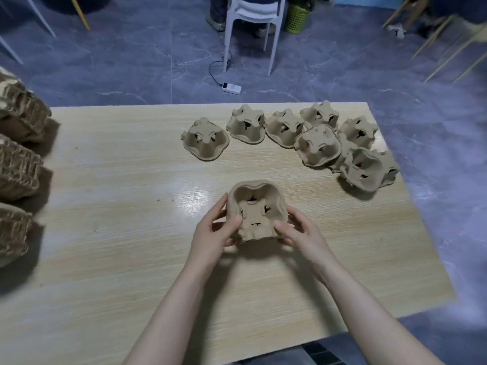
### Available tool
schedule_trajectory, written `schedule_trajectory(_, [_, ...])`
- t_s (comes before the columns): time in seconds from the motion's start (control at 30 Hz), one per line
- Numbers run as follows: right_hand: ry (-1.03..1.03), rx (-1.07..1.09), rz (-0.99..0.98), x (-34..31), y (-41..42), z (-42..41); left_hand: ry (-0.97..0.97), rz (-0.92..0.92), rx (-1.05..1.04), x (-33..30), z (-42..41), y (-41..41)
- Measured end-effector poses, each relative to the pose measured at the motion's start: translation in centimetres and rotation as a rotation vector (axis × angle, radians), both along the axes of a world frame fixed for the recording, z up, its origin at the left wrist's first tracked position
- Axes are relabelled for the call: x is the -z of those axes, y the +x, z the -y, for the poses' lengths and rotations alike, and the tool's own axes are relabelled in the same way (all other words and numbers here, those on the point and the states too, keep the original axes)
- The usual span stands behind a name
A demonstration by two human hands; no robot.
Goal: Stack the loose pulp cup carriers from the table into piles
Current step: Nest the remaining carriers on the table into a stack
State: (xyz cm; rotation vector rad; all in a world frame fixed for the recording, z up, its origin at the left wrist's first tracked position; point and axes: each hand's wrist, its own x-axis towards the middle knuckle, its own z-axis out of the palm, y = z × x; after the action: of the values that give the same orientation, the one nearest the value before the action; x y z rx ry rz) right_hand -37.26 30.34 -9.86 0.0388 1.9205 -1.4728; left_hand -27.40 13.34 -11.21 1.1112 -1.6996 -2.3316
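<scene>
A: Holding the nested cup carriers (256,209) over the wooden table (131,259), are both hands on them?

B: Yes. The left hand (214,231) grips their left side, thumb on the inner face, fingers curled behind the wall. The right hand (299,233) grips the right side the same way, thumb pressed near the lower rim. The hollow side tilts toward the camera, and layered rims at the bottom edge suggest more than one carrier nested together. How many, I cannot tell.

A: Are they touching the table?

B: They look lifted just above the tabletop, over its near middle, with a shadow beneath them.

A: And the loose ones?

B: Beyond the held carriers, toward the table's far edge, a single carrier (205,140) lies upside down by itself. To its right, a group of loose carriers (316,138) spreads along the table's far right corner, several overlapping or leaning on each other; one near the table's right edge (365,168) lies tipped on its side with its hollow showing.

A: Any piles?

B: Three tall stacks of carriers (18,164) sit along the table's left edge, partly cut off by the frame.

A: Past the table?

B: Grey marbled floor, a white power strip (231,88) with its cable, then a white chair (253,22) and a green basket (296,18) beside it.
</scene>
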Motion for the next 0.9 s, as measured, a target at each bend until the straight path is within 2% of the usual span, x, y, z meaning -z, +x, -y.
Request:
schedule_trajectory(0.37, [0.022, 0.126, -0.064, -0.3, -3.9, -2.4, 0.035, -0.046, 0.113, -0.8, -1.9, -5.5])
schedule_trajectory(0.83, [0.070, 0.024, -0.040, -0.5, -11.2, -11.1, 0.022, -0.014, -0.002, -0.3, -10.9, -11.0])
schedule_trajectory(0.9, [0.108, 0.087, -0.097, -0.1, -12.4, -12.4, 0.009, -0.005, -0.016, -0.1, -11.4, -11.2])
